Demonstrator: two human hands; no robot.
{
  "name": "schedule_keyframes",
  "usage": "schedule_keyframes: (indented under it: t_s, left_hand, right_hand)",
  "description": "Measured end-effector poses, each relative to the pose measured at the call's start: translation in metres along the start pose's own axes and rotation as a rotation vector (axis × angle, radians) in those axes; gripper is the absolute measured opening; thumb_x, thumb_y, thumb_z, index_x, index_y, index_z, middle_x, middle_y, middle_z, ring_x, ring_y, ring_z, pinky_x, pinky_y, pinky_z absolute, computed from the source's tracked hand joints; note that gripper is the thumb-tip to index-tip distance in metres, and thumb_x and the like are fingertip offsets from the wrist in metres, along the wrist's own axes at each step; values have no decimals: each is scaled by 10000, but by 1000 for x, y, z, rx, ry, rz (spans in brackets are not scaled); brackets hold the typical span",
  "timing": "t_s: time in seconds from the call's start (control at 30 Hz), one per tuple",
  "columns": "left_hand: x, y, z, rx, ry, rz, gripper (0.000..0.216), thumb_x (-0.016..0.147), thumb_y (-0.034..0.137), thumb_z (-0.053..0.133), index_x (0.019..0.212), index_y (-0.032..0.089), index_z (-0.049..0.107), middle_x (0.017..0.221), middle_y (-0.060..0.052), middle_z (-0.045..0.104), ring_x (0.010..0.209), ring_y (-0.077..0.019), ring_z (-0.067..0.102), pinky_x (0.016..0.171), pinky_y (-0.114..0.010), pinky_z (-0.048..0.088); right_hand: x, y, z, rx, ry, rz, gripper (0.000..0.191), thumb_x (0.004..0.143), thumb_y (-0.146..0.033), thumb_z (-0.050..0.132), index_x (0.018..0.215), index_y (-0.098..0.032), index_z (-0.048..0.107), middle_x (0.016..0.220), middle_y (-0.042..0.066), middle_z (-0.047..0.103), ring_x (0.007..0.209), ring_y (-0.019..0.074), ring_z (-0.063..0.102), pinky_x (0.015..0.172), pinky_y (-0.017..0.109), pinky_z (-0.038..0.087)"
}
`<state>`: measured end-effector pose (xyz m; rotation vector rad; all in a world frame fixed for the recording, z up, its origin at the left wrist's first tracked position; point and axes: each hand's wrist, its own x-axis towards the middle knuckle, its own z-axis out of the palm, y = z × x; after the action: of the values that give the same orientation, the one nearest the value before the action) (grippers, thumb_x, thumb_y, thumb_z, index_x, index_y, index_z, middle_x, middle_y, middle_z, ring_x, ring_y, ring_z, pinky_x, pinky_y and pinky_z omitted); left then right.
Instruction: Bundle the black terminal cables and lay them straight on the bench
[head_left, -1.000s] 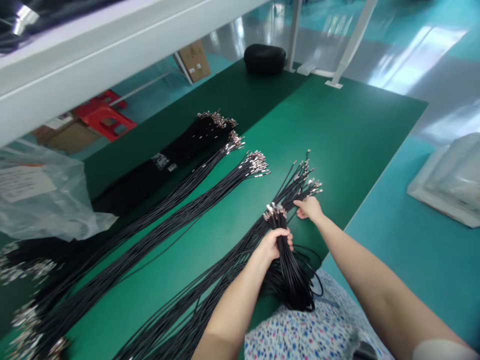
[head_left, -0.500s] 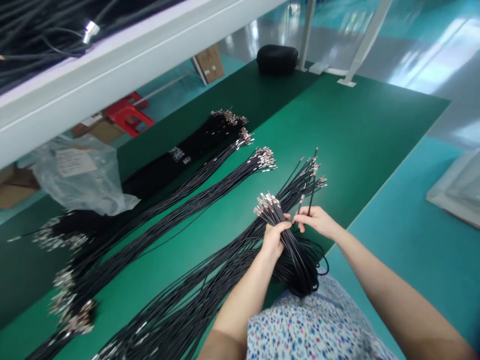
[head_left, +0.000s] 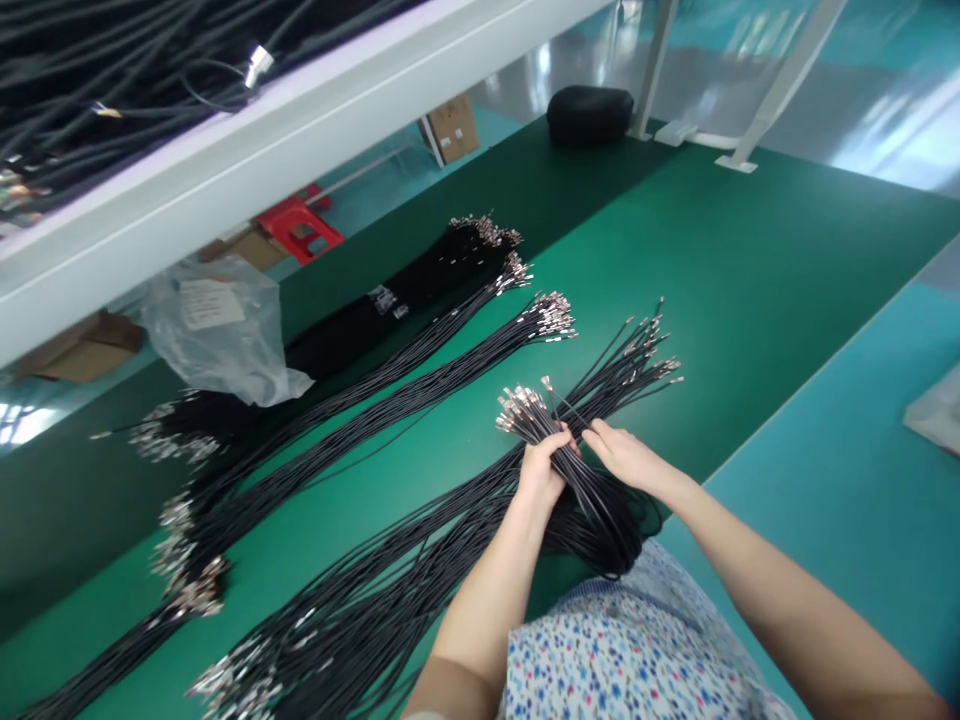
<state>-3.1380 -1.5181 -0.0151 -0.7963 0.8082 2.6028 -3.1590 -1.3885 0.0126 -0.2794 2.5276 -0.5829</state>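
Observation:
My left hand (head_left: 541, 470) is closed around a bunch of thin black cables (head_left: 534, 420) with silver metal ends, held just above the green table (head_left: 750, 270). My right hand (head_left: 624, 455) sits right beside it, fingers pinched on a single black cable (head_left: 562, 405) laid against the bunch. Under both hands a loose pile of the same cables (head_left: 630, 365) fans out toward the far right. The held cables loop down over the table's near edge onto my flowered lap.
Three more cable bundles (head_left: 420, 380) lie in rows to the left, the farthest one thick with a label (head_left: 382, 297). A clear plastic bag (head_left: 217, 325) lies at the left. A white shelf beam (head_left: 300, 130) hangs overhead. A black case (head_left: 589, 112) sits at the far end.
My right hand drew back from the loose pile with one cable and brought it to the bunch in my left hand. The view has shifted left.

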Motion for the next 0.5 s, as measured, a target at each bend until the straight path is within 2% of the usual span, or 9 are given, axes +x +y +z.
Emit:
schedule_keyframes:
  t_s: [0.1,0.23,0.3,0.37,0.4,0.43,0.5]
  left_hand:
    - [2,3,-3,2,-26,-50,263,510,120,677,755,107,581,635,-4,567,554,-88,517,602,-237,407]
    - [-3,5,-3,63,-71,-141,317,512,140,689,812,117,592,745,-34,613,609,-116,545,643,-263,425]
    - [-5,6,-4,79,-94,-140,308,516,148,700,800,127,584,746,-28,610,650,-127,556,677,-269,431]
    - [-6,6,-6,66,-112,-118,274,537,167,704,775,135,573,708,-13,587,710,-141,566,732,-281,432]
    - [-6,6,-8,45,-116,-105,255,554,179,702,765,140,564,688,-4,571,729,-143,568,760,-293,431]
    - [-5,6,-9,18,-116,-93,237,574,191,697,759,145,555,672,5,552,729,-139,565,780,-307,429]
    - [-2,5,-13,-49,-99,-94,219,612,205,681,772,157,539,640,29,505,664,-109,539,766,-315,431]
  right_hand:
    - [-5,-1,8,-50,-66,-77,340,925,-341,206,909,-162,495,821,93,639,779,203,622,618,250,374]
    - [-13,-10,12,-123,-81,-120,355,912,-286,231,980,-112,533,851,128,644,749,215,627,636,292,412]
    - [-12,-8,7,-12,-112,-155,344,901,-280,262,978,-123,558,854,114,650,721,199,626,646,305,437]
    - [-7,6,-2,223,-247,-175,289,871,-310,361,935,-144,589,792,70,657,661,166,619,624,289,464]
    - [-3,17,-8,363,-298,-142,260,846,-326,422,917,-149,599,755,52,657,632,149,613,605,273,476]
    - [3,31,-13,481,-292,-45,240,816,-336,480,894,-148,608,715,39,654,602,135,607,584,254,485]
    - [17,64,-22,586,-116,276,233,784,-335,539,844,-124,616,650,46,645,540,118,592,541,232,491]
